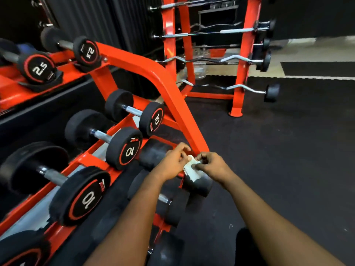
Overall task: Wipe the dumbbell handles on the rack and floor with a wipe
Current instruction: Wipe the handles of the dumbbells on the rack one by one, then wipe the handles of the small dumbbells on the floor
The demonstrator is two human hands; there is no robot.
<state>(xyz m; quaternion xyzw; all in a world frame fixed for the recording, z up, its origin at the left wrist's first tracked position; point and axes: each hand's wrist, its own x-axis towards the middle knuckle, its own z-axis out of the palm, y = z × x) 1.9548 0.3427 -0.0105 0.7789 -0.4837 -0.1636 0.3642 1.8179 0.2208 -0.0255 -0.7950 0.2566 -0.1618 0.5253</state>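
Head view: both hands meet low at the foot of the orange rack point(172, 96). Left hand point(173, 164) and right hand point(211, 165) each pinch the small white wipe point(192, 169) between them, just above a black dumbbell point(197, 184) on the bottom tier. 10-marked dumbbells point(123, 148) sit on the middle tier, handles untouched.

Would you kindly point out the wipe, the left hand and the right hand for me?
wipe point(192, 169): head view, on the white folded sheet showing between the two hands.
left hand point(173, 163): head view, on the back of the hand.
right hand point(213, 164): head view, on the back of the hand.
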